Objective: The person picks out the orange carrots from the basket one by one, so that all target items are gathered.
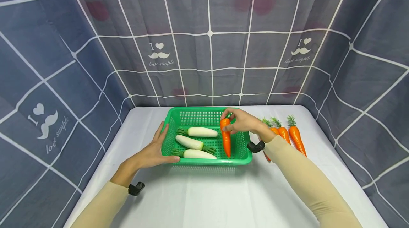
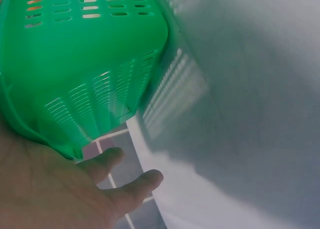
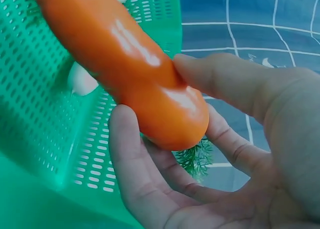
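My right hand [image 1: 243, 120] pinches an orange carrot [image 1: 226, 139] near its thick leafy end, over the right half of a green plastic basket [image 1: 207, 162]. In the right wrist view, thumb and fingers sit around the carrot [image 3: 130, 64], its green leaves showing below. Spread along the basket's left side, my left hand [image 1: 150, 154] has its fingers straight and its thumb at the front rim. The left wrist view shows its palm against the basket's rim [image 2: 60, 74]. Inside the basket lie three white radishes [image 1: 201, 132] with green tops.
Several more carrots [image 1: 297, 139] with leafy tops lie on the white tablecloth [image 1: 217, 199] right of the basket, partly behind my right forearm. Grey checked curtains [image 1: 191, 54] hang at the back and both sides of the table.
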### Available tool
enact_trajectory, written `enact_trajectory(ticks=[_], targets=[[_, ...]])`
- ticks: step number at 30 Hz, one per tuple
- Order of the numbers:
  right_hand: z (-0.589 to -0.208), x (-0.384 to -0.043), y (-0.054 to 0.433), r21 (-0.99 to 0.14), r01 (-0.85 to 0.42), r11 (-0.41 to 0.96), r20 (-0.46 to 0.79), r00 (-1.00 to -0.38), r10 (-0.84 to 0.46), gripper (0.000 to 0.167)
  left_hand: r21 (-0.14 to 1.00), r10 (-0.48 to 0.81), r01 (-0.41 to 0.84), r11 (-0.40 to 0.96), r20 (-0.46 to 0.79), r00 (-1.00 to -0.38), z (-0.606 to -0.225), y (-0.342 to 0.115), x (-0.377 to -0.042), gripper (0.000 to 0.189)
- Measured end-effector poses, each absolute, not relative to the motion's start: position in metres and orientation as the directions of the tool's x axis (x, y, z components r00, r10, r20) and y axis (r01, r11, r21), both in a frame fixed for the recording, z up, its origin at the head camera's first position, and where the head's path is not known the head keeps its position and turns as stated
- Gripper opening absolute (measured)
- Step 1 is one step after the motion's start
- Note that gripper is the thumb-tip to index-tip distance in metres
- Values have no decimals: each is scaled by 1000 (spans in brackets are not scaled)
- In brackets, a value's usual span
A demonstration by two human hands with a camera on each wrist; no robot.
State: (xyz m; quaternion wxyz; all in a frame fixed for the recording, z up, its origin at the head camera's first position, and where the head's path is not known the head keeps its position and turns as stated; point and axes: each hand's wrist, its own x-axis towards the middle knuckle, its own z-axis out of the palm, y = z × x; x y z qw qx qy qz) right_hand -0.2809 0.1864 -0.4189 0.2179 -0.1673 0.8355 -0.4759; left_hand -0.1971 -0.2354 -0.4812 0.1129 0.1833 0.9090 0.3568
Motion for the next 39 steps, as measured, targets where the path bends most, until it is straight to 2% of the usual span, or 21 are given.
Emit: enact_trajectory(ticks=[17, 28, 39], targets=[[-403, -275, 219, -870, -121, 478, -104, -903, -418, 41, 701, 415, 245, 670, -80, -906, -480, -236, -197, 150], [-400, -262, 261, -858, -147, 492, -40, -936, -349, 41, 710, 413, 240, 662, -78, -907, -480, -236, -195, 150], [-412, -251, 320, -824, -64, 563, -75, -973, -220, 49, 705, 410, 236, 669, -85, -908, -479, -235, -196, 150]])
